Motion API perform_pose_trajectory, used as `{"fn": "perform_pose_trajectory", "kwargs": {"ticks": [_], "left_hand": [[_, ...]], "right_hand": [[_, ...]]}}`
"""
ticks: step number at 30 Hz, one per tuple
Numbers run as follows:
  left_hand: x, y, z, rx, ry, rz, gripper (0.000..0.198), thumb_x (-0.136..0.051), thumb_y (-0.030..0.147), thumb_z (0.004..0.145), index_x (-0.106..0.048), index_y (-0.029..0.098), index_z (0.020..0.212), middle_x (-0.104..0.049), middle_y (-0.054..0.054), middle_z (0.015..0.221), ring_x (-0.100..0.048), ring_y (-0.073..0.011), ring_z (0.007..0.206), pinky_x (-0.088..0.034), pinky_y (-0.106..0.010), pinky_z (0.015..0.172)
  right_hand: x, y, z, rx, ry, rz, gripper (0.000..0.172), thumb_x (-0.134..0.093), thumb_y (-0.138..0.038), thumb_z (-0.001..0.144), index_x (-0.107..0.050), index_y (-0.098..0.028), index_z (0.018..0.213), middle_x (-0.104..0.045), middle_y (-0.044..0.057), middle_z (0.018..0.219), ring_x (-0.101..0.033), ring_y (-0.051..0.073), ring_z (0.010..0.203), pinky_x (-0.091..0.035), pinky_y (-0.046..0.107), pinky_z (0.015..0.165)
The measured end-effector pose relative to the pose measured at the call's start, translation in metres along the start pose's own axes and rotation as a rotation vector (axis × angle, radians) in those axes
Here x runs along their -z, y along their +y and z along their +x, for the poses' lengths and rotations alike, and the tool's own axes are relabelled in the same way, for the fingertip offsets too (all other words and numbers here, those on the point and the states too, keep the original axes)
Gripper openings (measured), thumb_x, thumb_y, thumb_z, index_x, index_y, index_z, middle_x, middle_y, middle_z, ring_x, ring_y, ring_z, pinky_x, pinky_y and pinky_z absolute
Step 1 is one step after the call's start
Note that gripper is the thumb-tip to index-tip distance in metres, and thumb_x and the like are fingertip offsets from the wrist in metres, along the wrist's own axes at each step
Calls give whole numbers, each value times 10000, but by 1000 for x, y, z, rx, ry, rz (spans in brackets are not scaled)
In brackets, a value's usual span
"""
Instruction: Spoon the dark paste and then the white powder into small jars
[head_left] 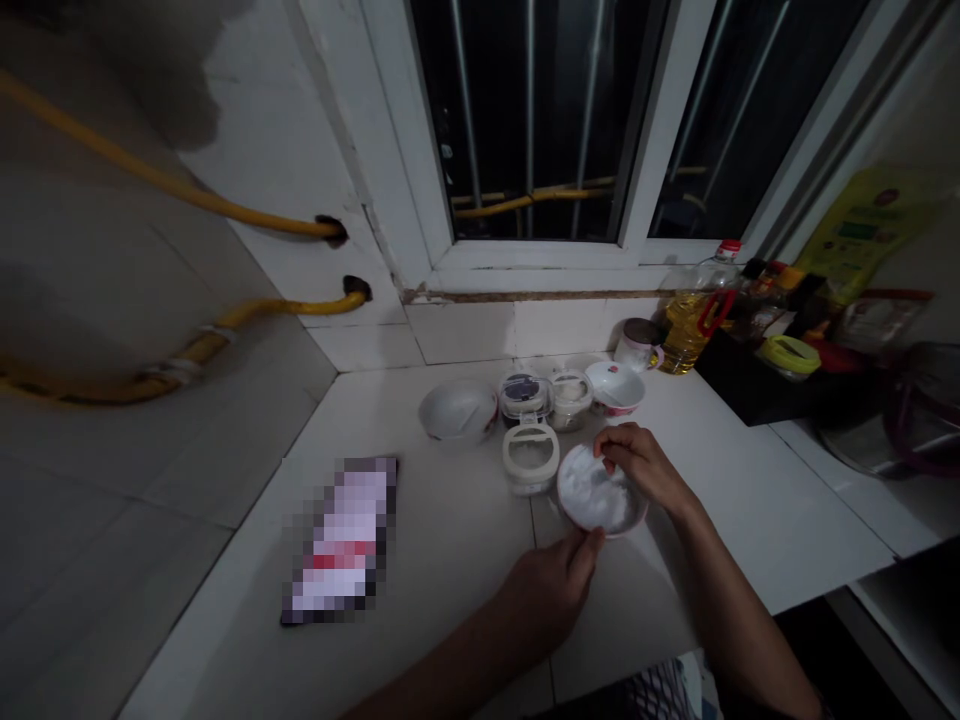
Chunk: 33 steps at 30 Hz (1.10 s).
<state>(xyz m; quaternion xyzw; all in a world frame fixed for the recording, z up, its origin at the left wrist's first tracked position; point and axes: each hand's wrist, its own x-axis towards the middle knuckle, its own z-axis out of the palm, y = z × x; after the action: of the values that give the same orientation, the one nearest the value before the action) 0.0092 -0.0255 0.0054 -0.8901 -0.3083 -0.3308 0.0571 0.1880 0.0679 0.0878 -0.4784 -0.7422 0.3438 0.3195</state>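
Observation:
A small bowl [645, 520] with a pinkish rim stands on the white tiled counter, holding white powder [596, 490]. At its near edge, my left hand [551, 590] grips the rim between thumb and fingers. Over the bowl's right side, my right hand [637, 462] is closed in a pinch, fingertips at the powder; whatever it holds is hidden. Just left of the bowl sits a lidded jar [531, 465] with a cream rim. Behind it are a dark-topped container [523, 392] and another small container [570, 395].
A pale bowl [457, 412] and a flowered white bowl [619, 388] stand farther back. A phone-like object with a blurred screen [345, 540] lies left. An oil bottle [686, 325], a lidded mug [639, 347] and a dark tray [739, 385] with condiments are at the back right.

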Motion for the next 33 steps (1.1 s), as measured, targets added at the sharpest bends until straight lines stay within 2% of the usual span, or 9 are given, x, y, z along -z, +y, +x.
{"fn": "perform_pose_trajectory", "kwargs": {"ticks": [4, 12, 17, 22, 29, 33], "left_hand": [[2, 0, 1, 2, 13, 2, 336, -306, 115, 952, -493, 49, 1223, -700, -165, 959, -714, -183, 738, -600, -261, 587], [3, 0, 0, 24, -22, -23, 340, -288, 119, 957, -475, 66, 1235, -704, -161, 996, -716, -189, 744, -608, -281, 600], [1, 0, -1, 20, -14, -24, 346, -289, 121, 954, -469, 61, 1243, -707, -157, 967, -715, -197, 723, -600, -279, 559], [4, 0, 0, 27, -13, -20, 362, -302, 114, 947, -455, 77, 1273, -694, -176, 1029, -719, -196, 782, -605, -277, 616], [5, 0, 1, 12, 1, -30, 342, -288, 111, 955, -456, 57, 1248, -703, -172, 986, -718, -201, 777, -606, -282, 598], [3, 1, 0, 27, -13, -26, 331, -298, 119, 958, -469, 57, 1235, -700, -168, 1012, -718, -196, 783, -608, -280, 617]], "right_hand": [[5, 3, 3, -101, 41, 213, 143, -478, -222, 675, -612, -188, 638, -504, -36, 475, -462, 136, 520, -333, 262, 581], [16, -4, 4, -186, 144, 430, 112, -534, -236, 588, -630, -179, 584, -494, -33, 428, -445, 129, 480, -344, 277, 568], [18, -1, 5, -237, 198, 497, 112, -538, -219, 556, -639, -171, 563, -509, -27, 419, -450, 127, 478, -344, 274, 567], [18, 3, 6, -280, 219, 554, 113, -527, -211, 539, -629, -168, 559, -509, -17, 419, -445, 129, 465, -337, 274, 538], [19, 2, 7, -270, 253, 587, 96, -533, -205, 525, -618, -171, 552, -521, -10, 470, -441, 126, 471, -360, 278, 548], [11, 2, 9, -245, 269, 598, 90, -545, -207, 565, -621, -175, 601, -518, -16, 460, -465, 139, 497, -378, 283, 585]]}}
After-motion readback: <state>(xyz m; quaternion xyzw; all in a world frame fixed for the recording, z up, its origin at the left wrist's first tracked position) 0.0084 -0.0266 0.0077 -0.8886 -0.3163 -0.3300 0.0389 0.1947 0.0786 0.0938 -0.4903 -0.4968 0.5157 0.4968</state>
